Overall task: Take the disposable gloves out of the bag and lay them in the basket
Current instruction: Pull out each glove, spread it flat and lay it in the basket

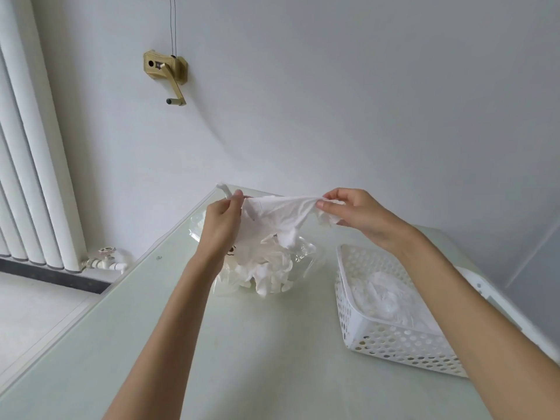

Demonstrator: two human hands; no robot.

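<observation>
A thin white disposable glove [280, 212] is stretched in the air between both hands above the table. My left hand [222, 222] pinches its left end and my right hand [353, 212] pinches its right end. Below it a clear plastic bag [306, 251] lies on the table with more white gloves [269, 275] spilling from it. To the right stands a white perforated basket [391, 338] with several gloves [388, 295] lying inside.
The pale green glass table [242, 344] has its left edge running diagonally toward the wall. A white radiator [30, 165] with a valve stands at the left. A wooden crank fixture [166, 71] hangs on the wall. A white chair back [497, 301] sits beyond the basket.
</observation>
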